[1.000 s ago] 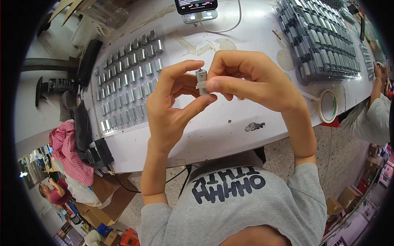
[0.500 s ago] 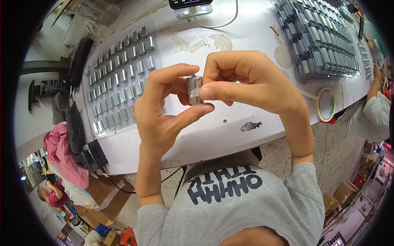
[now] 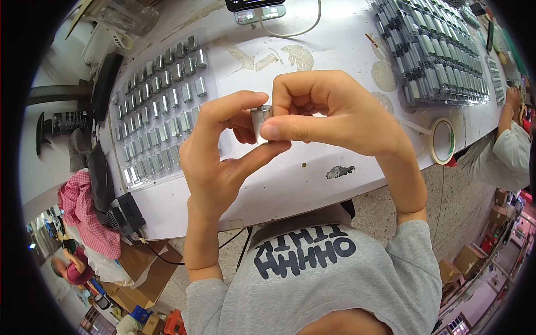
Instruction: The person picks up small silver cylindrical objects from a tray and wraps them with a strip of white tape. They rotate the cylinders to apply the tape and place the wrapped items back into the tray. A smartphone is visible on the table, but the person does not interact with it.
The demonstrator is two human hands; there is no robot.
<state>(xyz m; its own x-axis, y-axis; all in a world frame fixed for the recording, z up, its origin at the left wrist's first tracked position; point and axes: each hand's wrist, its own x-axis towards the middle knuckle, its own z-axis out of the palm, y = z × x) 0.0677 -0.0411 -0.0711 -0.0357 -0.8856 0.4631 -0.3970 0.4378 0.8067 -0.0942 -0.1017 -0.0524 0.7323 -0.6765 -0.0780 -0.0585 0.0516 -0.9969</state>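
Observation:
A small silver metal cylinder [image 3: 259, 120] is held above the white table [image 3: 312, 178], pinched between both hands. My left hand [image 3: 215, 162] grips it with thumb below and forefinger curled over the top. My right hand [image 3: 329, 114] holds its other side, the thumb pressed across the front. Most of the cylinder is hidden by fingers. A clear tray [image 3: 159, 106] with several rows of similar silver cylinders lies on the table to the left of my hands.
A second, fuller tray of cylinders [image 3: 432, 50] sits at the back right. A tape roll [image 3: 444, 140] lies near the right edge, a phone [image 3: 254, 5] at the back. Another person's arm [image 3: 511, 139] rests at the far right. Cardboard boxes stand on the floor.
Both hands have drifted slightly down and toward me with the cylinder, still pinched between them. The grip looks much the same.

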